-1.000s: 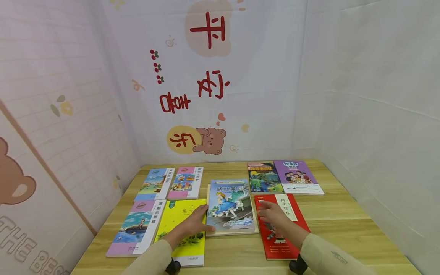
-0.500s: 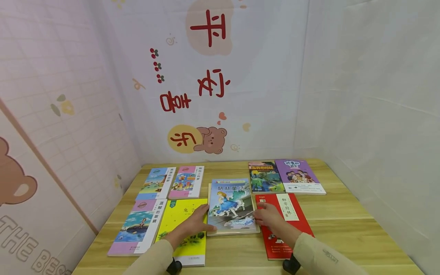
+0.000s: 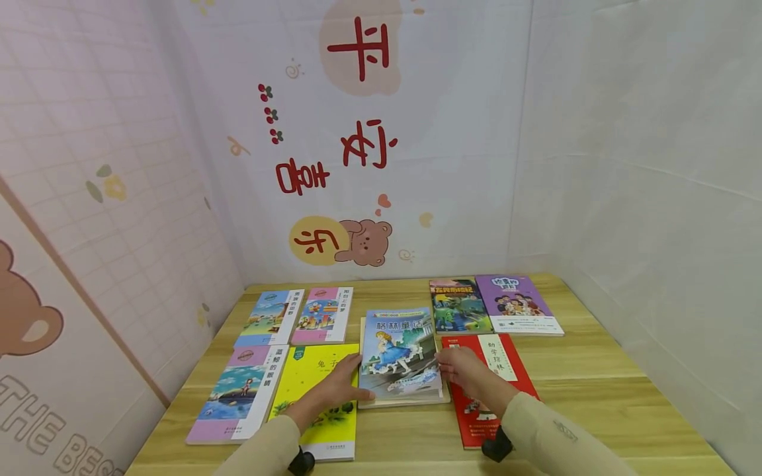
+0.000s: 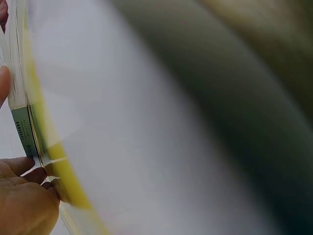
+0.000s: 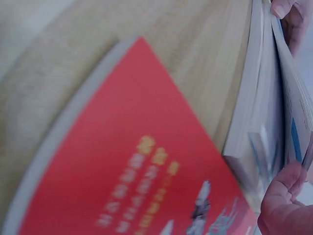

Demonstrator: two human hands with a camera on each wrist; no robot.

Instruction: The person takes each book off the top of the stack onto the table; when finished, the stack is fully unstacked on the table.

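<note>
A blue storybook (image 3: 395, 350) with a girl on its cover lies on a slightly larger pale book (image 3: 405, 402), in the head view's middle. My left hand (image 3: 339, 385) holds its left side, fingers along the spine and thumb at the front edge. My right hand (image 3: 467, 370) pinches the blue book's right edge. In the right wrist view, its fingers (image 5: 283, 196) hold a lifted block of pages (image 5: 296, 107), parted from the pages beneath. Under my right forearm lies a red book (image 3: 512, 347); a yellow book (image 3: 333, 433) lies partly beneath my left.
Left of the yellow book is a pink and blue book (image 3: 238, 393), with two smaller books behind, one blue (image 3: 268, 317) and one pink (image 3: 321, 316). A green book (image 3: 460, 305) and a purple book (image 3: 518, 304) lie at the back right. Printed cloth walls (image 3: 452, 145) enclose the wooden table (image 3: 601, 396).
My right hand has moved left from over the red book to the blue book's right edge, whose upper part is now raised a little. My left hand stays in place.
</note>
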